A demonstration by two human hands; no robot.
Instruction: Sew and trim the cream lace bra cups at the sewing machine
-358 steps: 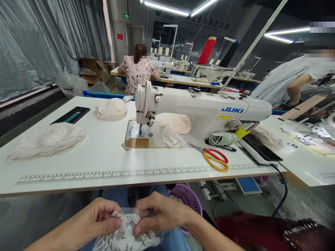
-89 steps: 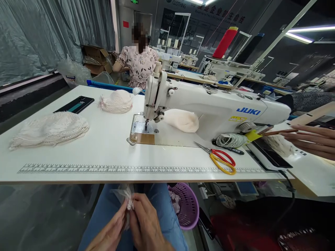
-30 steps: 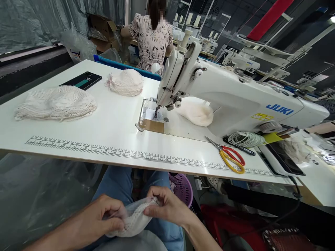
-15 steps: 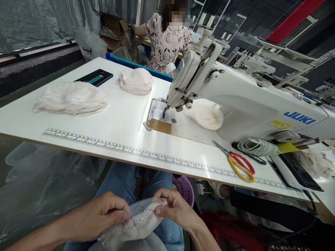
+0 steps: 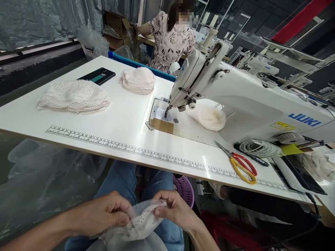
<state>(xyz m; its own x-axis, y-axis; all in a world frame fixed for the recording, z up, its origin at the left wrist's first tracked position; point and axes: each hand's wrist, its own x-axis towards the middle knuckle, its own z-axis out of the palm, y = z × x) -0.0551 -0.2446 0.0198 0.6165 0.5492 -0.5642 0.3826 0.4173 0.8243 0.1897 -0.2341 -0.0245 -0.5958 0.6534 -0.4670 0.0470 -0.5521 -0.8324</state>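
Over my lap, below the table edge, my left hand (image 5: 104, 214) and my right hand (image 5: 174, 209) both pinch a white lace piece (image 5: 140, 223) backed with sheer fabric. The piece stretches between the two hands, with its scalloped edge running from thumb to thumb. A white JUKI sewing machine (image 5: 248, 101) stands on the white table (image 5: 125, 132) above, its needle area at the middle. Neither hand touches the table.
A lace pile (image 5: 74, 97) lies at the table's left and a smaller pile (image 5: 138, 80) further back, beside a dark phone (image 5: 96, 76). Scissors (image 5: 242, 165) with red and yellow handles and coiled cord (image 5: 259, 148) lie right. A purple basket (image 5: 184, 188) sits under the table. A person (image 5: 171, 38) works behind.
Over the last second the view tilted and shifted right. Both hands kept hold of the lace piece on my lap, and my fingers worked slightly along its edge.
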